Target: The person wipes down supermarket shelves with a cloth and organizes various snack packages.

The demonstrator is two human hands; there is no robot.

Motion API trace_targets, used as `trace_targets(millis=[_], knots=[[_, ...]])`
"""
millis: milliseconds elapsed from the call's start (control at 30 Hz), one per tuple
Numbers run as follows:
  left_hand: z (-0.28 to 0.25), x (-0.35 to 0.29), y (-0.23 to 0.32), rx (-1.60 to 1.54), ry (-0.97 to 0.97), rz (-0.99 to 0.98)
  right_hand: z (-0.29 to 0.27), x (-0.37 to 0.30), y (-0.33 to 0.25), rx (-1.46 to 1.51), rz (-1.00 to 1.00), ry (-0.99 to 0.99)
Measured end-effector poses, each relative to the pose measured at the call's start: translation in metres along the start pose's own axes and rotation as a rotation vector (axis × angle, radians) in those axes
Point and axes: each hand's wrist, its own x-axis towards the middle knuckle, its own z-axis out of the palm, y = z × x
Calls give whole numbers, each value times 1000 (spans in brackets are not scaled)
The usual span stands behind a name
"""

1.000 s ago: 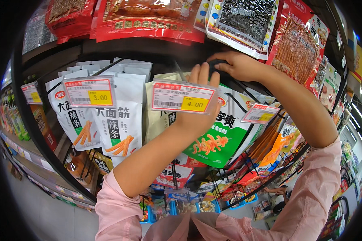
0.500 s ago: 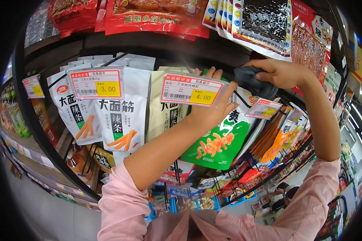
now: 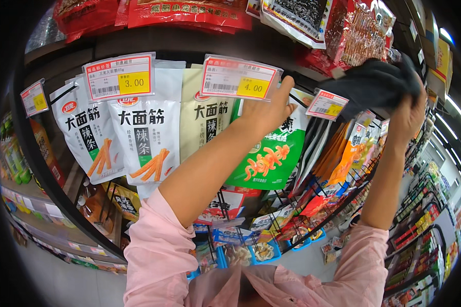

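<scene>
A dark grey cloth, smeared by motion, hangs from my right hand, which is closed on its right end. The cloth spreads left over the shelf front, beside a small price tag. My left hand is at the top of a green snack bag with orange snack pieces printed on it. Its fingers curl over the bag's upper edge, partly behind a larger price tag. A pale green bag hangs just left of that hand, and two white snack bags hang farther left.
Red snack packs lie on the shelf above. Black rack bars slant down on the left. Orange bags hang at the right, with blue baskets below. Another shelf row stands at the far right.
My right hand has moved right and slightly down, and the bunched cloth has opened out. My left hand stays by the green bag. The view has shifted, so the shelf sits higher.
</scene>
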Motion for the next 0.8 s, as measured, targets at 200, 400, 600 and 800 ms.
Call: trace_targets(millis=[200, 400, 600, 800], knots=[[10, 4, 0, -63, 61, 94, -16, -55, -68, 112, 236, 369], [-6, 1, -17, -28, 104, 229, 50, -172, -111, 166, 504, -138], [-14, 2, -16, -56, 29, 305, 124, -174, -74, 217, 747, 156], [-26, 1, -17, -70, -110, 183, 160, -134, -52, 186, 585, 60]])
